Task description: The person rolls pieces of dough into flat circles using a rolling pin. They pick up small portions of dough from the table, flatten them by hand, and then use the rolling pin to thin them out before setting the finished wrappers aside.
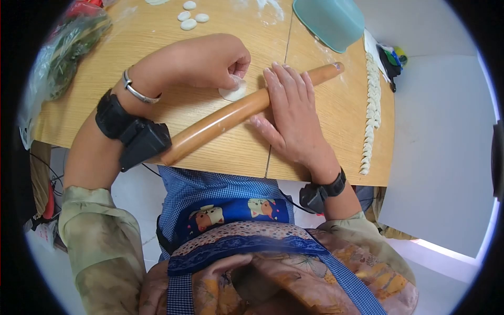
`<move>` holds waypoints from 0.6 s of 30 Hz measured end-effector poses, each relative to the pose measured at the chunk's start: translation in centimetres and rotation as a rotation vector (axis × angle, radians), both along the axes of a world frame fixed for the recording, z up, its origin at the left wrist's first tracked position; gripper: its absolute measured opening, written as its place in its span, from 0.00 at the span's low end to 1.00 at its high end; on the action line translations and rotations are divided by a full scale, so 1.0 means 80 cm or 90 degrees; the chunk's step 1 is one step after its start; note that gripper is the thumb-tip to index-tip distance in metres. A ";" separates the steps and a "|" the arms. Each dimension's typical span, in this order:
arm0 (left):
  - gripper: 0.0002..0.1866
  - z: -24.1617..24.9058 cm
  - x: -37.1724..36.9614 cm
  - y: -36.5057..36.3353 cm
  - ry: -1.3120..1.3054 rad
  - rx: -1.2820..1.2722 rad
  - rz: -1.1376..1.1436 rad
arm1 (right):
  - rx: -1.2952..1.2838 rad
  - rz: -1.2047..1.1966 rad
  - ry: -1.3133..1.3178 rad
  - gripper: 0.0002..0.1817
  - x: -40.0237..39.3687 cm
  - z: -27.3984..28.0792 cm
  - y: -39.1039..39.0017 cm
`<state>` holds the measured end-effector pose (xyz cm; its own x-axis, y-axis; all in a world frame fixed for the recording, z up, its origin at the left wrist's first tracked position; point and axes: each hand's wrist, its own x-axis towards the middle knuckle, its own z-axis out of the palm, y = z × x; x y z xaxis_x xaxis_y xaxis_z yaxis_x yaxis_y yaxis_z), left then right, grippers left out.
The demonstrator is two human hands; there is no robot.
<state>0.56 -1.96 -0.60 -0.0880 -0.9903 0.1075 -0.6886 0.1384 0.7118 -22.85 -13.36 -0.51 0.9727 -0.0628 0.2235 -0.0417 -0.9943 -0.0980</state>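
Wooden rolling pin, one, lies diagonally on the wooden table, near-left end to far-right end. My right hand is palm down across it, right of the pin's middle: open, fingers extended and close together, thumb apart on the near side, not wrapped round it. My left hand is curled mostly closed, thumb and fingers pinching the far edge of one flat dough disc. Disc sits just beyond the pin, left of my right hand.

Far side, left of centre: 4 small dough pieces, grouped near each other. Past them, 1 pale flat piece, cut off by the view edge.

Far right: 1 teal bowl. Right edge of table: long strip of folded dough pieces, overlapping, too tight for me to count. Black item with green and yellow beside it, just past the strip.

Far left: clear plastic bag with something green inside, count unclear. Flour dusting in the far area and on my right fingertips. On me: 1 silver bracelet, left wrist; 2 black strapped devices, one per arm.
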 end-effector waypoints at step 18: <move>0.17 0.010 0.006 -0.003 0.150 0.176 0.086 | 0.013 0.077 -0.050 0.41 0.070 -0.005 -0.027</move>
<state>1.05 -2.22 0.21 0.0400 -0.9858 -0.1633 -0.5010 -0.1612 0.8503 -17.25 -15.48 -0.89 0.9529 0.0494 0.2994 0.0876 -0.9894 -0.1157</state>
